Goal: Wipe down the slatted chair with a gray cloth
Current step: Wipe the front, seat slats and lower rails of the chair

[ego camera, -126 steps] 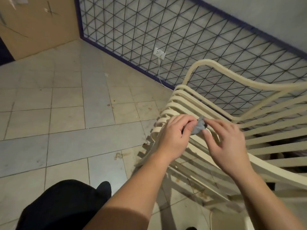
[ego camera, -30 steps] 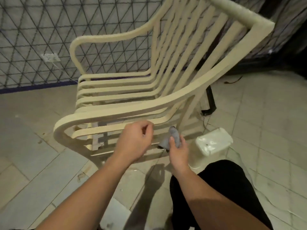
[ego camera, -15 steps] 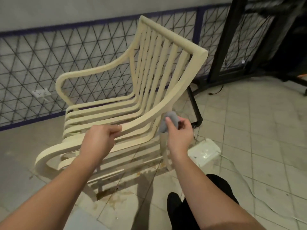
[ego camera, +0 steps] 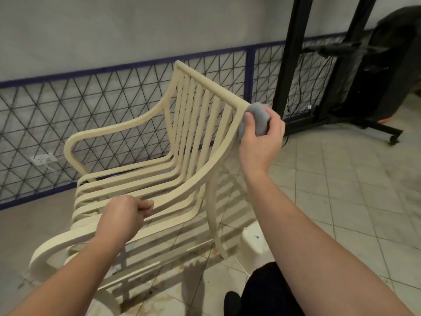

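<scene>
From my head camera, I am looking down along both bare forearms at the cream-coloured slatted plastic armchair (ego camera: 182, 169), which is standing on the pale tiled floor (ego camera: 341, 190) in front of a low wire-mesh fence with a dark blue frame (ego camera: 109, 94).

My right arm is reaching up and forward, wrist bent back, and my right hand (ego camera: 262, 135) is gripping the bunched gray cloth (ego camera: 258, 118), thumb on the near side and fingers curling round it from the far side. I am holding the cloth against the near top corner of the chair's backrest, where the top rail is meeting the side rail.

My left arm is stretching forward lower down. My left hand (ego camera: 123, 216) is closing in a fist over the near armrest, fingers curling round the rail with the knuckles pointing right.

A white socket strip (ego camera: 43, 158) is hanging on the fence at the left. A white plastic object (ego camera: 254, 240) is lying on the floor just behind the chair's rear leg. A black wheeled stand (ego camera: 319, 87) is standing at the right by the wall. My dark trouser leg and shoe (ego camera: 262, 293) are showing at the bottom.
</scene>
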Demonstrator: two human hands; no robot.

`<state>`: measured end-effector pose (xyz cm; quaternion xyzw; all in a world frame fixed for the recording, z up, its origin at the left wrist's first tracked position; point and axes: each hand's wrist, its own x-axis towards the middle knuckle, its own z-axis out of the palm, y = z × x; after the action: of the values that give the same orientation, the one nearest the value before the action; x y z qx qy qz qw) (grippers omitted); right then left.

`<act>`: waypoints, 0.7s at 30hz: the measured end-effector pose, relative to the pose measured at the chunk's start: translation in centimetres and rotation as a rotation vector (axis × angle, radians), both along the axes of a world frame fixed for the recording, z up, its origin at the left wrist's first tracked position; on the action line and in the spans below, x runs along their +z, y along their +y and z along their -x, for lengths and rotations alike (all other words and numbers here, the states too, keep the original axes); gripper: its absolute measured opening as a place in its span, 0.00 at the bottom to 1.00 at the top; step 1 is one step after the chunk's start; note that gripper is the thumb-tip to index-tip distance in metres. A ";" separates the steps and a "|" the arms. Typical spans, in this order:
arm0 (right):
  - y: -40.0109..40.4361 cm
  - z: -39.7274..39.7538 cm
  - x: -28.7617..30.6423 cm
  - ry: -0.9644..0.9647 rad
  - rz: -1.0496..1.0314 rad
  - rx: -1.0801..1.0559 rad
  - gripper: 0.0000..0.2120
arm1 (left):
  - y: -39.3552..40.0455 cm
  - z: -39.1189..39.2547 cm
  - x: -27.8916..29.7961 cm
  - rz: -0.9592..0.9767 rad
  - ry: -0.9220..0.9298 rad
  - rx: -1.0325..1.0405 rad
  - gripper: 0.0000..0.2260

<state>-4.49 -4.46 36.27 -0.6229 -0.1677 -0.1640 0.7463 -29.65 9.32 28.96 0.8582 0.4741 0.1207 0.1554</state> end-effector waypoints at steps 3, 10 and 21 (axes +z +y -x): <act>-0.6 -1.8 1.5 -0.215 0.137 -0.008 0.14 | -0.1 0.0 -0.1 0.018 0.002 0.002 0.07; -1.4 -1.3 -2.1 -0.945 0.695 0.211 0.18 | -0.3 0.1 0.2 0.040 0.005 -0.014 0.09; -2.2 6.6 -14.6 -0.148 0.598 0.247 0.07 | -0.4 0.4 0.0 -0.008 -0.017 -0.046 0.06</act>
<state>-11.09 -6.68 21.69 -0.7757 -0.3363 -0.0607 0.5306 -30.01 8.93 28.91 0.8685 0.4523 0.1266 0.1586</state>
